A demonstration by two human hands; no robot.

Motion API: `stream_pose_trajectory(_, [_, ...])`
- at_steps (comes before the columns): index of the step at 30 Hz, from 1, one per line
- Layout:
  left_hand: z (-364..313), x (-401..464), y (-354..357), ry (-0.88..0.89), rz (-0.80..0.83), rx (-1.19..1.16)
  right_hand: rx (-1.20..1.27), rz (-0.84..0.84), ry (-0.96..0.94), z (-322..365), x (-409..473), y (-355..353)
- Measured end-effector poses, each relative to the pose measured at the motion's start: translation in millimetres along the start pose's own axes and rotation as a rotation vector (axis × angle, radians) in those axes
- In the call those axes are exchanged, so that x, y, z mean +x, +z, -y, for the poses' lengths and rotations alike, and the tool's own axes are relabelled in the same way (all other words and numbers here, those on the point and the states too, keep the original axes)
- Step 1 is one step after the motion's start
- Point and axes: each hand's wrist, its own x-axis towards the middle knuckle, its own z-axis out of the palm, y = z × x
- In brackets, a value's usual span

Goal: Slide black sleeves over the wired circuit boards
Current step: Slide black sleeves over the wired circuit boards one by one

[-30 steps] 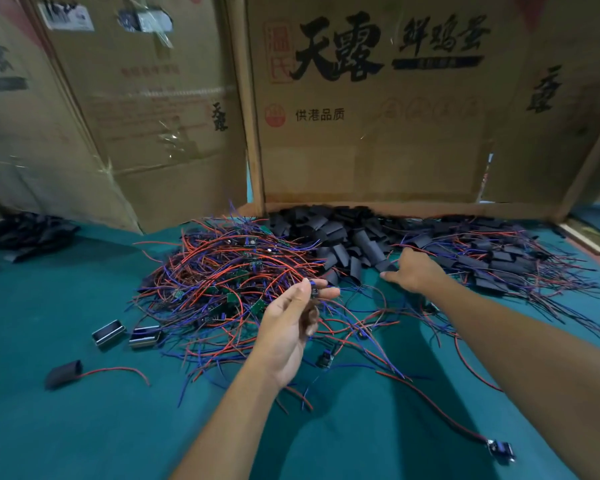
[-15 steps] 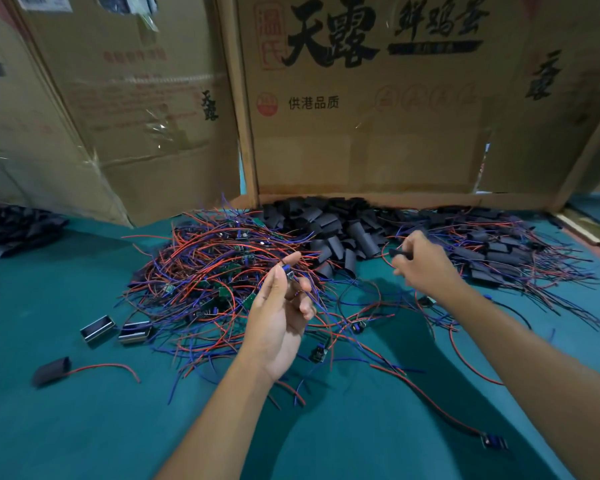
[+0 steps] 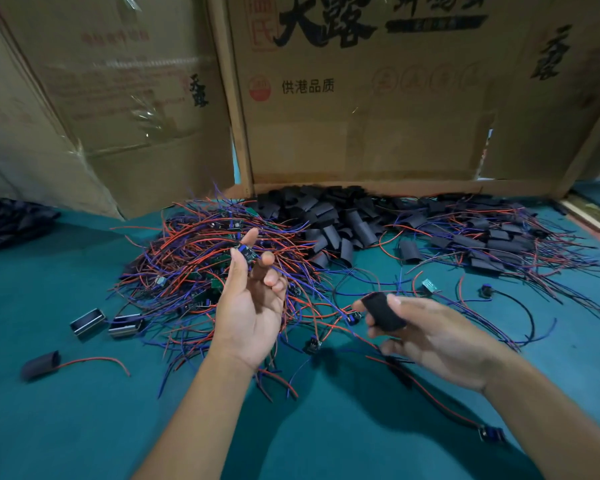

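The left hand (image 3: 252,306) pinches a small circuit board (image 3: 245,252), seemingly wired. The right hand (image 3: 426,336) grips a black sleeve (image 3: 381,311) above the green table (image 3: 84,427)

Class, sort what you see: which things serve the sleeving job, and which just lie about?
Job: circuit board in left hand; black sleeve in right hand; sleeve pile; wire heap.
Lying about: cardboard boxes; two metal parts.

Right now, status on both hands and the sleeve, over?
Left hand pinching a small circuit board, raised. Right hand gripping a black sleeve, not yet on the board. Loose wires underneath, nothing between the two.
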Motion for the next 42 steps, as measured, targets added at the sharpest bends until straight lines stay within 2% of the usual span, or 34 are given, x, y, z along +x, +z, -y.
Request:
stream_pose_trajectory(8, [0.3,1.3,10.6,0.008,0.043,-0.143,0.242,0.376,0.077,-34.3,-0.7,32.7])
stream_pose_trajectory(11, [1.0,-0.3,10.3,0.014,0.06,-0.144,0.248,0.44,0.099,-36.4,0.3,41.6])
stream_pose_trajectory(29, [4.6,-1.4,6.7,0.012,0.043,-0.104,0.374,0.371,0.043,-26.6,-3.6,43.1])
stream_pose_trajectory(42, [5.1,-0.1,4.1,0.018,0.031,-0.11,0.347,0.41,0.037,-30.9,-1.2,39.8])
